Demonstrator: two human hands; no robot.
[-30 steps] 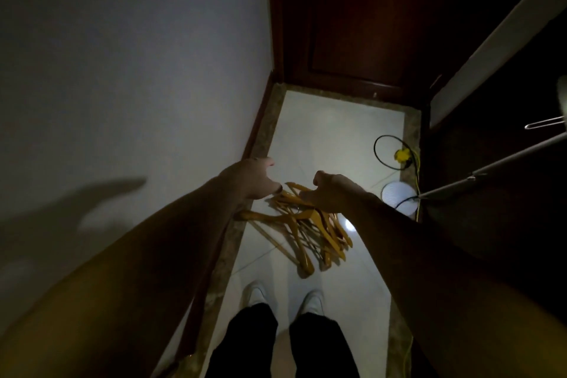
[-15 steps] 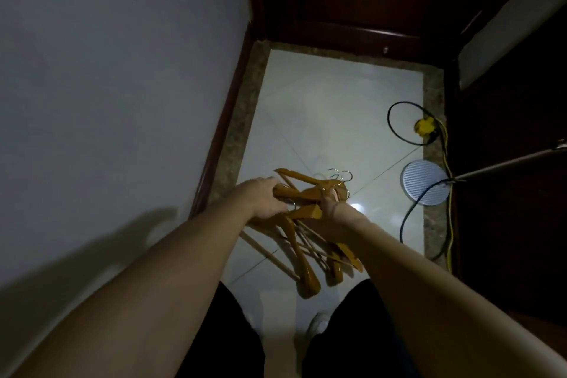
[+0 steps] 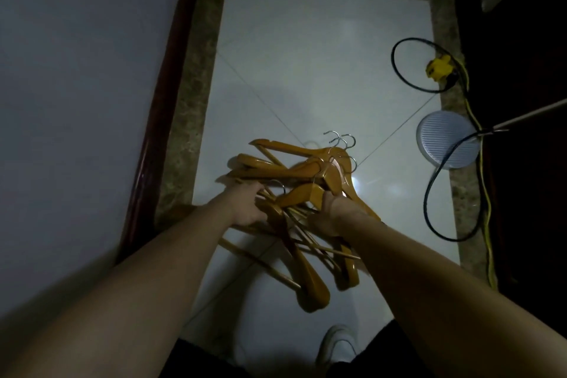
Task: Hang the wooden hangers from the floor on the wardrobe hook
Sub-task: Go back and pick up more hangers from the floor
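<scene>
Sprawling across the pale floor tile [image 3: 306, 55], the wooden hangers [image 3: 294, 175] lie in a tangled heap under and just beyond both hands, their metal hooks [image 3: 340, 143] bunched on the far side of the fingertips. Well off to the right of the right hand lies a round ribbed disc [image 3: 445, 139], with a black cable [image 3: 425, 199] looping over it and on to a yellow plug [image 3: 438, 67] farther away. A yellow cord [image 3: 484, 193] trails along the floor's edge, and a thin pale rod [image 3: 534, 113] reaches in from the right. Left of the left hand run a dark skirting board [image 3: 159, 120] and a grey wall [image 3: 76, 70]. A white shoe [image 3: 336, 347] shows nearer than the wrists.

Nothing lies between the hands and the heap — both are already in it. The left hand [image 3: 245, 209] is stretched forward, knuckles up, its fingers [image 3: 256, 190] curled in among the hanger arms and holding them. The right hand [image 3: 331, 212] grips the neck of a hanger near the middle of the heap, fingers [image 3: 326, 198] wrapped over the wood, fingertips hidden. Both forearms are bare and extended downward.
</scene>
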